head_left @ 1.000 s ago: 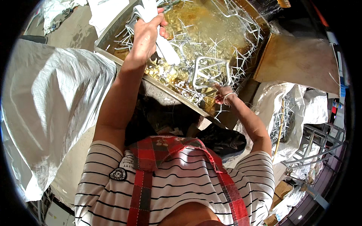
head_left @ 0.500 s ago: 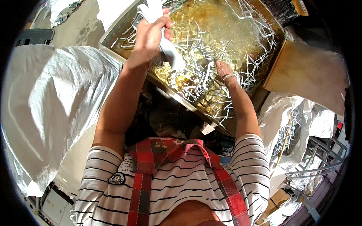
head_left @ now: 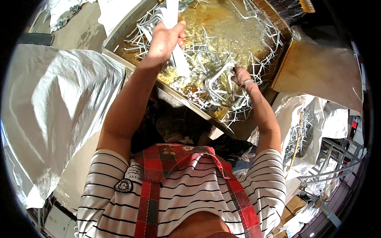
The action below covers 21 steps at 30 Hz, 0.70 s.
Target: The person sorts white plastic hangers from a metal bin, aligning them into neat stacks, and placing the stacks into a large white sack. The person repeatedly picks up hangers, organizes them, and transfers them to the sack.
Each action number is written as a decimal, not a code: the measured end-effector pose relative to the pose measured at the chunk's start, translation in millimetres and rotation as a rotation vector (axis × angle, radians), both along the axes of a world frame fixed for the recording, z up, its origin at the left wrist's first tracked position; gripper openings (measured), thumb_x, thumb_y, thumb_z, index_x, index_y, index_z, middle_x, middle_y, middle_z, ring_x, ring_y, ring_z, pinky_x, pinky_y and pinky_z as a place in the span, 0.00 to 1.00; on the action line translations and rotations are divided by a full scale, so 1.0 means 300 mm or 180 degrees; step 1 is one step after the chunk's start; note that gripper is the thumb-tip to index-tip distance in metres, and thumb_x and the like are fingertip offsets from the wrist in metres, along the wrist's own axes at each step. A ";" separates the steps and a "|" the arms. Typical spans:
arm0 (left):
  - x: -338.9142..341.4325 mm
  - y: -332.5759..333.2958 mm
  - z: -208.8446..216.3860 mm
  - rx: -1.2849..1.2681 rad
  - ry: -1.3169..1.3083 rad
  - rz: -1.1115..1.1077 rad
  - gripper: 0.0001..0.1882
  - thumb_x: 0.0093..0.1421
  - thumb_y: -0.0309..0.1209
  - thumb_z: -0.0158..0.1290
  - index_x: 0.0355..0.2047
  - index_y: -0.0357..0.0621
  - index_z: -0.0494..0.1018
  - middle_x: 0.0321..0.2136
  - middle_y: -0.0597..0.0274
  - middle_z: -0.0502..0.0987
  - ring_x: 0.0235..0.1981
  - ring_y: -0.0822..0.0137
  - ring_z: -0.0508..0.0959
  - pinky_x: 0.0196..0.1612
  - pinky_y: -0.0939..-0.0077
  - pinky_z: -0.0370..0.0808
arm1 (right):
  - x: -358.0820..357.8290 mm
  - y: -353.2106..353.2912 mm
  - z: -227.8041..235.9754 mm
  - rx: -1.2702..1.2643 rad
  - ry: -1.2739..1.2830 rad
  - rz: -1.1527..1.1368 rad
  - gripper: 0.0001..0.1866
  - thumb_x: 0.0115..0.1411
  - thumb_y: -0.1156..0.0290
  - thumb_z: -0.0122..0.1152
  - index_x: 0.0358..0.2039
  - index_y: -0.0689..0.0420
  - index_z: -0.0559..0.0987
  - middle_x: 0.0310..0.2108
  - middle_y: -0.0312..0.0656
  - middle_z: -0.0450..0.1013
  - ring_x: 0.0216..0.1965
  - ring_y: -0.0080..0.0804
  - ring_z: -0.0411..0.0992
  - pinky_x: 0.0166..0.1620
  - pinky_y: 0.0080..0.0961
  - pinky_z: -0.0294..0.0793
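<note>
A metal-rimmed tank (head_left: 183,102) of yellowish water (head_left: 216,18) lies in front of me. Many thin white sticks, some branched (head_left: 260,69), float in it. My left hand (head_left: 167,40) is closed round a bundle of long, flat white strips (head_left: 181,65), which stick out above and below the fist. Over the tank's near right part, my right hand (head_left: 241,76) has its fingers closed on the upper end of a white curved, bent piece (head_left: 214,85). That piece lies partly in the water, and its exact kind is not plain.
A large white woven sheet or sack (head_left: 67,103) covers the left side. A brown board (head_left: 319,73) adjoins the tank's right edge. Below it, a translucent bag (head_left: 299,133) holds more thin pieces, and a metal frame (head_left: 337,166) stands farther right.
My right hand has closed on the white curved piece and shifted it slightly right, stirring the water. My left hand, still gripping the strips, has moved a little to the right and down.
</note>
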State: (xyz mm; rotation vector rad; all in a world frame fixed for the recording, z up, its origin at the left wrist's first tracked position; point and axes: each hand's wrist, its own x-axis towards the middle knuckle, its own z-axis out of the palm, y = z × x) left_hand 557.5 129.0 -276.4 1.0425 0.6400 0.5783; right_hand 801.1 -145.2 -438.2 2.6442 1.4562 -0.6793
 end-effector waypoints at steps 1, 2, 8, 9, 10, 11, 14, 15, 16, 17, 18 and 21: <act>0.000 0.008 -0.022 -0.0077 0.0126 -0.0173 0.11 0.59 0.27 0.47 0.39 0.32 0.64 0.18 0.62 0.68 0.13 0.76 0.65 0.17 0.78 0.67 | -0.007 0.030 0.058 -0.0017 -0.0364 -0.0167 0.19 0.43 0.65 0.64 0.33 0.62 0.70 0.32 0.56 0.72 0.36 0.54 0.71 0.40 0.40 0.71; -0.010 0.011 -0.039 0.0060 0.0282 -0.0255 0.11 0.59 0.27 0.47 0.40 0.32 0.64 0.20 0.61 0.69 0.14 0.75 0.66 0.18 0.78 0.68 | -0.029 0.069 0.189 0.0367 -0.0226 -0.0206 0.18 0.43 0.67 0.64 0.32 0.64 0.70 0.30 0.57 0.72 0.34 0.52 0.72 0.37 0.38 0.71; 0.055 -0.082 -0.118 0.0285 0.0830 -0.0994 0.20 0.60 0.34 0.48 0.45 0.28 0.63 0.33 0.53 0.74 0.35 0.65 0.76 0.32 0.78 0.75 | 0.047 0.072 0.474 0.1749 0.0071 -0.1024 0.16 0.43 0.71 0.63 0.30 0.65 0.70 0.24 0.51 0.72 0.27 0.41 0.71 0.33 0.33 0.70; 0.076 -0.102 -0.154 -0.0042 0.0694 -0.1105 0.24 0.59 0.40 0.49 0.45 0.30 0.64 0.34 0.54 0.74 0.37 0.67 0.75 0.33 0.77 0.75 | 0.023 0.096 0.509 0.1869 0.0215 -0.1037 0.16 0.43 0.70 0.63 0.30 0.65 0.70 0.25 0.50 0.72 0.28 0.40 0.72 0.34 0.33 0.70; 0.099 -0.105 -0.191 -0.0058 0.0769 -0.1452 0.28 0.56 0.46 0.51 0.45 0.31 0.65 0.34 0.55 0.75 0.34 0.68 0.75 0.34 0.76 0.75 | -0.014 0.129 0.540 0.1993 0.0369 -0.1044 0.16 0.43 0.69 0.63 0.30 0.65 0.71 0.25 0.49 0.73 0.28 0.39 0.72 0.34 0.33 0.71; 0.104 -0.129 -0.194 -0.0274 0.0404 -0.1495 0.28 0.55 0.47 0.52 0.44 0.32 0.66 0.34 0.55 0.75 0.33 0.68 0.75 0.34 0.76 0.75 | -0.079 0.166 0.581 0.1996 0.0247 -0.1163 0.17 0.43 0.69 0.63 0.31 0.66 0.71 0.26 0.50 0.73 0.29 0.39 0.72 0.36 0.32 0.72; 0.083 -0.209 -0.074 -0.0837 -0.0679 -0.1501 0.22 0.47 0.38 0.63 0.37 0.38 0.71 0.28 0.58 0.75 0.26 0.68 0.74 0.30 0.75 0.74 | -0.095 0.209 0.531 0.1370 -0.0743 -0.1223 0.21 0.42 0.66 0.63 0.32 0.70 0.70 0.30 0.59 0.72 0.34 0.50 0.72 0.40 0.36 0.72; 0.079 -0.203 -0.073 -0.0698 -0.0553 -0.1503 0.20 0.48 0.34 0.62 0.37 0.35 0.70 0.28 0.56 0.75 0.27 0.66 0.76 0.30 0.75 0.76 | -0.105 0.237 0.535 0.1324 -0.0562 -0.1277 0.23 0.42 0.65 0.63 0.33 0.70 0.71 0.32 0.63 0.71 0.37 0.55 0.71 0.43 0.38 0.71; 0.080 -0.195 -0.077 -0.0561 -0.0428 -0.1507 0.18 0.50 0.30 0.60 0.37 0.32 0.70 0.27 0.54 0.76 0.27 0.65 0.79 0.30 0.75 0.78 | -0.123 0.255 0.539 0.1136 -0.0477 -0.1441 0.23 0.42 0.65 0.63 0.33 0.70 0.71 0.33 0.65 0.70 0.38 0.57 0.70 0.43 0.40 0.70; 0.087 -0.181 -0.082 -0.0693 -0.0183 -0.1387 0.16 0.50 0.27 0.59 0.36 0.31 0.70 0.27 0.53 0.76 0.26 0.64 0.79 0.28 0.75 0.79 | -0.140 0.264 0.547 0.1134 -0.0516 -0.1429 0.25 0.42 0.64 0.64 0.35 0.70 0.70 0.34 0.64 0.71 0.38 0.54 0.71 0.43 0.38 0.70; 0.081 -0.164 -0.093 -0.0833 0.0078 -0.1236 0.14 0.50 0.25 0.58 0.36 0.30 0.69 0.26 0.52 0.76 0.24 0.64 0.79 0.26 0.76 0.79 | -0.157 0.275 0.548 0.1122 -0.0532 -0.1394 0.26 0.42 0.63 0.66 0.36 0.70 0.70 0.34 0.63 0.71 0.39 0.52 0.71 0.44 0.36 0.70; 0.062 -0.117 -0.057 -0.1173 -0.0165 -0.0543 0.13 0.49 0.26 0.56 0.33 0.29 0.70 0.24 0.51 0.76 0.23 0.62 0.79 0.24 0.73 0.79 | -0.182 0.249 0.607 0.2011 0.1895 -0.1541 0.45 0.42 0.54 0.70 0.53 0.67 0.59 0.42 0.54 0.70 0.46 0.40 0.68 0.51 0.29 0.64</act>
